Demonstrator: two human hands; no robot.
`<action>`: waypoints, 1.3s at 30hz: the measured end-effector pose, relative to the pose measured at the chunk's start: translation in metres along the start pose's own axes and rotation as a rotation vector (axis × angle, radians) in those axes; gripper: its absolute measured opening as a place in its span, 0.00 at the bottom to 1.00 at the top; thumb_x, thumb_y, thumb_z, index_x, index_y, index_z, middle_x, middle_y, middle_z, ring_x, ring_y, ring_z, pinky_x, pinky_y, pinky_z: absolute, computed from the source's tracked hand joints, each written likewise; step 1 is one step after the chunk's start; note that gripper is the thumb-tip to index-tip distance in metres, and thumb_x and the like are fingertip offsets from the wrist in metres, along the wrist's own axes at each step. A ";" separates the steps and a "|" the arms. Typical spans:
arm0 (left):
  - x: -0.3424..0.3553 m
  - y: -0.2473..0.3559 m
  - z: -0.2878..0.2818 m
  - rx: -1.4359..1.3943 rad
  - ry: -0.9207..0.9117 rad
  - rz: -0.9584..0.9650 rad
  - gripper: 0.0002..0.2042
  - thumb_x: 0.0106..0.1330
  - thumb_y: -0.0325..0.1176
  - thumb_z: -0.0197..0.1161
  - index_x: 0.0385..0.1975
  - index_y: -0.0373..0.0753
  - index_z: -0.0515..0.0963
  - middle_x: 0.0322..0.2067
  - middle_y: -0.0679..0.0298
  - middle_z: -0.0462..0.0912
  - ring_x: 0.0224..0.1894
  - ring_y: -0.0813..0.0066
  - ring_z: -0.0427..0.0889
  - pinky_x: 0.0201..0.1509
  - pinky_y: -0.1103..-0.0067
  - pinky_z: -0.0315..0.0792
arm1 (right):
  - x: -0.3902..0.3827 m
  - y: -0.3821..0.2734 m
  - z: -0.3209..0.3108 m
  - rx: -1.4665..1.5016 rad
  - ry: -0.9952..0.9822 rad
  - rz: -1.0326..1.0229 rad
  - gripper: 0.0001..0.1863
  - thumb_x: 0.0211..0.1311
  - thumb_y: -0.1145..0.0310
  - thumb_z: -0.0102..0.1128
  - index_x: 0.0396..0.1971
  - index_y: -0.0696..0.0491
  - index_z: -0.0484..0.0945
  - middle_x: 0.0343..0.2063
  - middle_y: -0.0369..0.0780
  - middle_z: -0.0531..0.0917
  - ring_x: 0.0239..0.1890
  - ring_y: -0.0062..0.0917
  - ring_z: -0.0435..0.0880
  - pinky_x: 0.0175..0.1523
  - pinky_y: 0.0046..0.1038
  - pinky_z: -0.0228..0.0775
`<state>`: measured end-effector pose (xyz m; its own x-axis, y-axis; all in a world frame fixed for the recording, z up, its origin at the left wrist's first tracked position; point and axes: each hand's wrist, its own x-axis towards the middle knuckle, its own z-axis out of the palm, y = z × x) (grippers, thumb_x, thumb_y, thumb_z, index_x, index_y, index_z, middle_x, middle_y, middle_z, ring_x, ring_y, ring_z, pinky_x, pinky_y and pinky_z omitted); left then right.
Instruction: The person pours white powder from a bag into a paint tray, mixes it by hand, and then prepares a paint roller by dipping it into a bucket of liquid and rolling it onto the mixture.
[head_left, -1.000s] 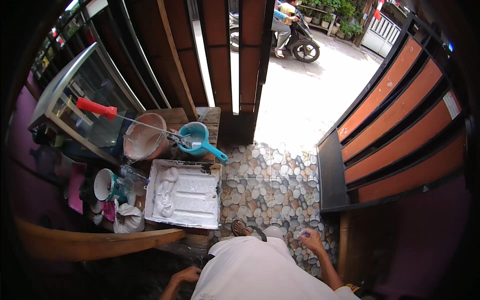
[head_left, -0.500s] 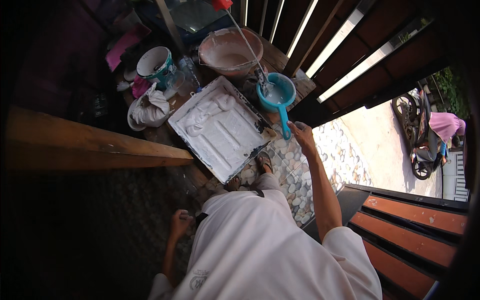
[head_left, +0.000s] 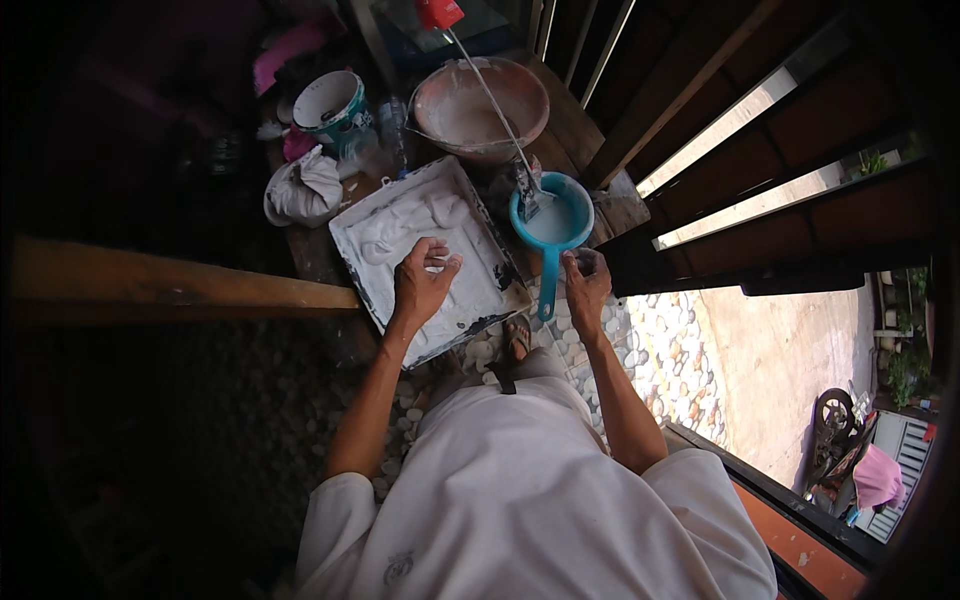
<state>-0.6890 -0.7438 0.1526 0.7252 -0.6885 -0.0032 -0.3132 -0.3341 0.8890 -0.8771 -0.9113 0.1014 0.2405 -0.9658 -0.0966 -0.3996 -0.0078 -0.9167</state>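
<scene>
White plaster filling one square mould tray (head_left: pixel 470 290), lying tilted on one low wooden worktop (head_left: pixel 310 255) above the pebble floor (head_left: pixel 660 330). Counting the rest: one teal dipper (head_left: pixel 553 225) with a long handle pointing back toward the person, sitting just right of the tray; one round brown basin (head_left: pixel 478 108) beyond it; one thin metal stirring rod (head_left: pixel 490 105) with a red grip, leaning across the basin down into the dipper; one white-and-teal bucket (head_left: pixel 332 105) at the far left corner; one crumpled white rag (head_left: pixel 302 190) just beside the bucket. Two bare hands showing, both the person's own.

Resting the left hand (head_left: pixel 420 285) palm down on the wet plaster, in the near half of the tray, fingers (head_left: pixel 438 258) curled slightly and lying close together, tips touching the white surface, gripping nothing. Hovering the right hand (head_left: pixel 585 280) just beside the dipper's handle, near the tray's right corner but apart from it, fingertips drawn together as if pinching something small; not possible to tell what, if anything, is between them.

Leaning over in a pale shirt, one sandalled foot (head_left: pixel 512 345) showing just below the tray's near edge. Lying between the two hands: the tray's right corner and the dipper handle.
</scene>
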 end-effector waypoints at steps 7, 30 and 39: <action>0.115 0.036 0.062 0.137 -0.050 0.127 0.20 0.55 0.34 0.64 0.45 0.30 0.71 0.38 0.52 0.80 0.35 0.66 0.82 0.41 0.75 0.74 | 0.079 -0.078 0.005 -0.064 -0.213 -0.433 0.20 0.47 0.63 0.63 0.40 0.57 0.78 0.32 0.48 0.81 0.36 0.36 0.81 0.42 0.31 0.71; 0.136 0.057 0.093 0.187 0.174 0.287 0.09 0.55 0.30 0.61 0.35 0.36 0.77 0.28 0.54 0.82 0.35 0.59 0.82 0.37 0.72 0.72 | 0.162 -0.111 0.048 -0.078 -0.698 -0.798 0.22 0.46 0.62 0.62 0.43 0.55 0.78 0.34 0.49 0.81 0.38 0.42 0.80 0.43 0.37 0.70; 0.125 0.064 0.100 0.131 0.112 0.634 0.12 0.51 0.25 0.60 0.37 0.33 0.75 0.29 0.51 0.80 0.33 0.50 0.79 0.35 0.66 0.71 | 0.136 -0.173 0.035 -0.191 -0.624 -0.817 0.15 0.64 0.62 0.51 0.29 0.62 0.75 0.19 0.49 0.77 0.23 0.35 0.79 0.31 0.35 0.67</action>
<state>-0.6799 -0.9155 0.1638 0.4330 -0.7091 0.5565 -0.7676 0.0337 0.6401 -0.7447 -1.0325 0.2329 0.8927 -0.3431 0.2921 -0.0297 -0.6917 -0.7216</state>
